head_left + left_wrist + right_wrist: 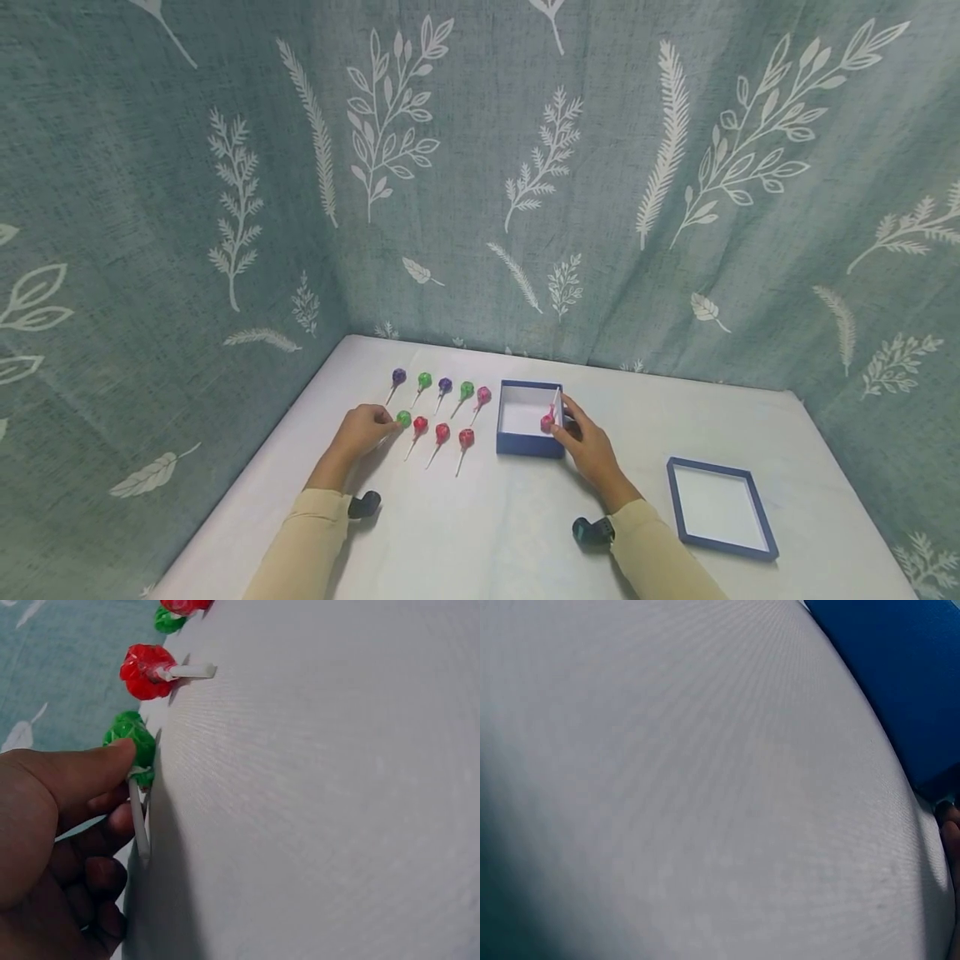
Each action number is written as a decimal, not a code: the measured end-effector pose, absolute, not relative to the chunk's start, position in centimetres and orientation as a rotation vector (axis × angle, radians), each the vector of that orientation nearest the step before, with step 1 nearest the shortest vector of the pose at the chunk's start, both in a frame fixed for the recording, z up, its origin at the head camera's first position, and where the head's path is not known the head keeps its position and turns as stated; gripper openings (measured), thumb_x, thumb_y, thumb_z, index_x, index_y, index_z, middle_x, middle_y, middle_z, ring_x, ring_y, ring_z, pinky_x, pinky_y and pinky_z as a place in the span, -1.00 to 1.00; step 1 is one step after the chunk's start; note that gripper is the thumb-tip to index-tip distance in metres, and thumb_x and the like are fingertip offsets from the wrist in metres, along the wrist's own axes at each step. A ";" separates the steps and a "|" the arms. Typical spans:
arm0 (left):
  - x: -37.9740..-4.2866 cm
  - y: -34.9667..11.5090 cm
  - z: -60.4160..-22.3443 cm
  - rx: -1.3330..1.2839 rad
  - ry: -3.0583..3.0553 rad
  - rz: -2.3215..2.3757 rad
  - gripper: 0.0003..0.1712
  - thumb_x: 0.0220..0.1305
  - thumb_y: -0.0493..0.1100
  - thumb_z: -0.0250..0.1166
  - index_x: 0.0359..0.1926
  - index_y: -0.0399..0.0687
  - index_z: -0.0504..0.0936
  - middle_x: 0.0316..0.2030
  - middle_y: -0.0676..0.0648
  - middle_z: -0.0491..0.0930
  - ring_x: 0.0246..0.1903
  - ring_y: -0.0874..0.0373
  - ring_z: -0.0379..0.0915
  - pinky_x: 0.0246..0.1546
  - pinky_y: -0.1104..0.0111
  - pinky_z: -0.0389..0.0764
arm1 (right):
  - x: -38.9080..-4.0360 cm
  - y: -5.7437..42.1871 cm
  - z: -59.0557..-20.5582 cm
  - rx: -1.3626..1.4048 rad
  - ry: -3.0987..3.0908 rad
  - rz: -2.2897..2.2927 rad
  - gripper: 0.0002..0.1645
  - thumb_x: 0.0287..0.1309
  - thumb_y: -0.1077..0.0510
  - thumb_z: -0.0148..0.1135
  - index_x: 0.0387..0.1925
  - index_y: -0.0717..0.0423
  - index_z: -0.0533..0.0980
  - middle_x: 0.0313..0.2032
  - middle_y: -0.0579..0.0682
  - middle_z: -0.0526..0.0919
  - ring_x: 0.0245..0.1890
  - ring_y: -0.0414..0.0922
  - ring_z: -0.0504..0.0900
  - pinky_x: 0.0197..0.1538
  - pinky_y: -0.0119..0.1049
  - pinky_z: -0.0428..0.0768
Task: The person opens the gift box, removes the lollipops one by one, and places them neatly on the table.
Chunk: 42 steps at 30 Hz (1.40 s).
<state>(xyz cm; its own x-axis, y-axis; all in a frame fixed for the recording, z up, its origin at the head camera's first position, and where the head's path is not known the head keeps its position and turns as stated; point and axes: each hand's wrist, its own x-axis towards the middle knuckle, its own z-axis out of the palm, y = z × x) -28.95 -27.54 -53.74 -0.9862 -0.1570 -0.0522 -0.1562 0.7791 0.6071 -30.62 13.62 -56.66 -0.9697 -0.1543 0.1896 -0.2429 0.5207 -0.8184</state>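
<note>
In the head view my left hand (369, 429) is at the left end of the front row of lollipops. Its thumb and fingers pinch a green lollipop (129, 735) just below the head, the white stick pointing back toward the palm. My right hand (587, 442) is at the right wall of an open blue box (528, 444) with a white inside. Thumb and forefinger hold a pink lollipop (547, 423) within the box's right side, stick upward. Beside the box's outer wall, the right wrist view catches only some fingers (951, 832) at its edge.
Red lollipops (442, 432) continue the front row between my left hand and the box. Behind them lies a row of purple, green and pink lollipops (467, 389). A blue-rimmed lid (678, 500) lies at the right of the white table (480, 533). Patterned curtain (465, 208) hangs behind.
</note>
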 end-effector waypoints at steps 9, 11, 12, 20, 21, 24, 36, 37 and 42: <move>-29.4 -27.6 -54.3 0.244 -2.939 -0.977 -0.72 0.17 -0.02 0.39 -0.24 -0.13 0.66 -0.36 -0.06 0.61 -0.38 0.08 0.50 -0.36 0.22 0.57 | -30.7 13.7 -56.5 0.354 -2.656 1.453 -0.24 0.29 -0.18 0.17 0.45 -0.18 0.21 0.28 0.15 0.43 0.20 0.14 0.47 0.25 0.17 0.27; -29.4 -27.6 -54.5 0.241 -2.932 -0.965 -0.71 0.18 -0.02 0.38 -0.22 -0.14 0.65 -0.36 -0.07 0.61 -0.37 0.07 0.51 -0.35 0.20 0.57 | -30.7 13.7 -56.6 0.355 -2.657 1.455 -0.25 0.29 -0.17 0.17 0.45 -0.18 0.21 0.28 0.15 0.43 0.20 0.14 0.47 0.25 0.17 0.28; -29.3 -27.6 -54.5 0.239 -2.927 -0.957 -0.71 0.18 -0.02 0.38 -0.21 -0.15 0.65 -0.36 -0.07 0.61 -0.37 0.06 0.51 -0.34 0.19 0.57 | -30.7 13.7 -56.7 0.356 -2.657 1.453 -0.25 0.29 -0.17 0.17 0.45 -0.18 0.21 0.28 0.15 0.43 0.20 0.13 0.47 0.24 0.17 0.29; -28.3 -27.7 -54.3 0.231 -2.884 -0.982 -0.65 0.23 0.00 0.33 -0.15 -0.20 0.66 -0.31 -0.14 0.64 -0.30 -0.02 0.54 -0.28 0.11 0.58 | -30.6 13.5 -56.8 0.360 -2.645 1.446 -0.23 0.27 -0.17 0.19 0.45 -0.17 0.22 0.25 0.16 0.47 0.17 0.12 0.50 0.23 0.16 0.31; -28.2 -27.7 -54.2 0.236 -2.873 -0.998 -0.65 0.24 -0.01 0.32 -0.14 -0.21 0.65 -0.30 -0.15 0.64 -0.30 -0.04 0.54 -0.28 0.10 0.57 | -30.6 13.4 -56.9 0.363 -2.638 1.447 -0.22 0.26 -0.17 0.20 0.45 -0.16 0.22 0.24 0.16 0.48 0.16 0.11 0.52 0.23 0.15 0.32; -28.0 -27.7 -53.8 0.265 -2.818 -1.033 -0.67 0.27 -0.02 0.30 -0.13 -0.20 0.65 -0.27 -0.17 0.64 -0.26 -0.06 0.55 -0.24 0.07 0.56 | -30.6 13.4 -57.0 0.370 -2.629 1.451 -0.23 0.26 -0.14 0.22 0.44 -0.15 0.24 0.22 0.16 0.49 0.12 0.09 0.54 0.22 0.13 0.34; -30.1 -23.6 -51.3 0.126 -2.711 -1.135 -0.75 0.30 -0.04 0.30 -0.14 -0.11 0.67 -0.33 -0.07 0.62 -0.32 0.04 0.51 -0.28 0.14 0.57 | -30.4 13.4 -56.7 0.339 -2.646 1.441 -0.23 0.27 -0.18 0.19 0.45 -0.19 0.22 0.23 0.18 0.47 0.16 0.12 0.51 0.23 0.16 0.31; -30.3 -23.1 -51.2 0.109 -2.708 -1.137 -0.75 0.30 -0.05 0.30 -0.13 -0.11 0.67 -0.32 -0.07 0.63 -0.31 0.04 0.52 -0.28 0.14 0.57 | -30.4 13.4 -56.7 0.335 -2.646 1.444 -0.23 0.27 -0.18 0.19 0.45 -0.19 0.22 0.24 0.18 0.47 0.17 0.12 0.50 0.23 0.16 0.31; -30.9 -20.5 -50.7 0.016 -2.711 -1.132 -0.78 0.29 -0.06 0.31 -0.12 -0.04 0.69 -0.28 -0.05 0.64 -0.34 0.06 0.54 -0.29 0.14 0.58 | -30.5 13.4 -56.8 0.326 -2.636 1.464 -0.23 0.27 -0.15 0.21 0.45 -0.18 0.22 0.23 0.18 0.47 0.17 0.12 0.50 0.23 0.17 0.31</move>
<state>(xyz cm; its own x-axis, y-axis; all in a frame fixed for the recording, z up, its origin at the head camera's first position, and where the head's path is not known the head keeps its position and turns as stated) -30.88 -20.51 -50.67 -0.9793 -0.0878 0.1824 0.0680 0.7060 0.7049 -30.46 13.36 -56.84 -0.9710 -0.1339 0.1980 -0.2388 0.5124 -0.8249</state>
